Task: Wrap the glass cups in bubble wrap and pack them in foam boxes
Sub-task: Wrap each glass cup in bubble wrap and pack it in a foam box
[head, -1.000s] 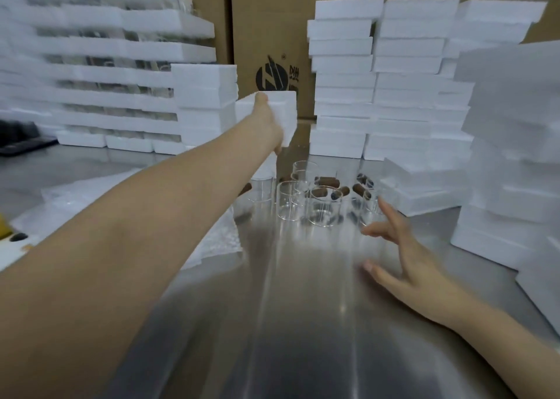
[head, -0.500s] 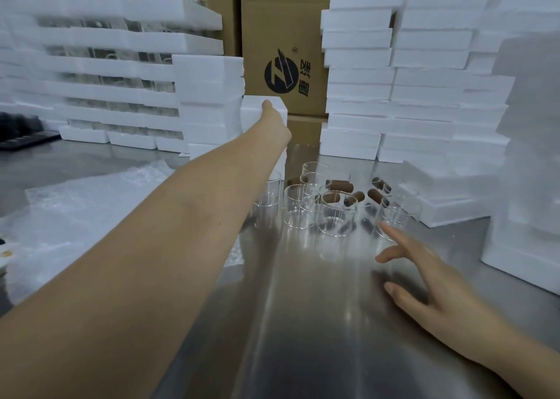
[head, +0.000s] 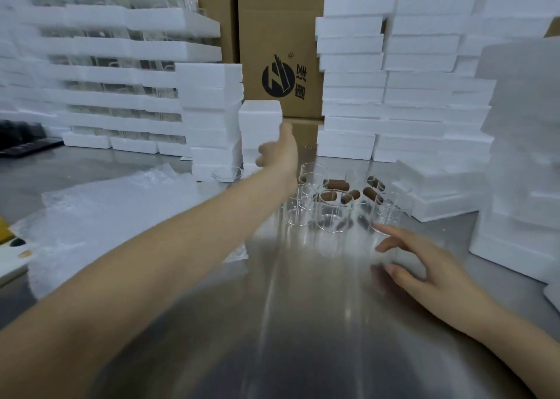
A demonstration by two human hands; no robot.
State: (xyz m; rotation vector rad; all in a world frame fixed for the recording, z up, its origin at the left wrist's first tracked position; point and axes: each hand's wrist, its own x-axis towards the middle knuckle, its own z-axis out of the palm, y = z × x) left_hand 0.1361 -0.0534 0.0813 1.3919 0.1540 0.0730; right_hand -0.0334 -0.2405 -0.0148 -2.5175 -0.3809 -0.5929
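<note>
Several clear glass cups (head: pixel 333 214) stand clustered on the steel table (head: pixel 303 323), with brown cork-like cylinders (head: pixel 338 184) lying among them. A white foam box (head: pixel 260 120) tops a short stack behind the cups. My left hand (head: pixel 280 151) is stretched out at that box's front right corner, thumb up and fingers loosely curled; it is blurred, and I see nothing in it. Over the table just right of the cups, my right hand (head: pixel 424 273) hovers with fingers spread, holding nothing. Sheets of bubble wrap (head: pixel 106 211) lie at the left.
Tall stacks of white foam boxes stand at the back left (head: pixel 121 95), back right (head: pixel 394 80) and along the right edge (head: pixel 521 156). Cardboard cartons (head: pixel 278 50) stand behind them. A lone glass cup (head: pixel 227 174) sits by the left stack. A yellow object (head: pixel 4 232) lies far left.
My left hand carried the foam box to the short stack, set it on top, and now sits lower at the box's corner. My right hand stayed spread near the cups.
</note>
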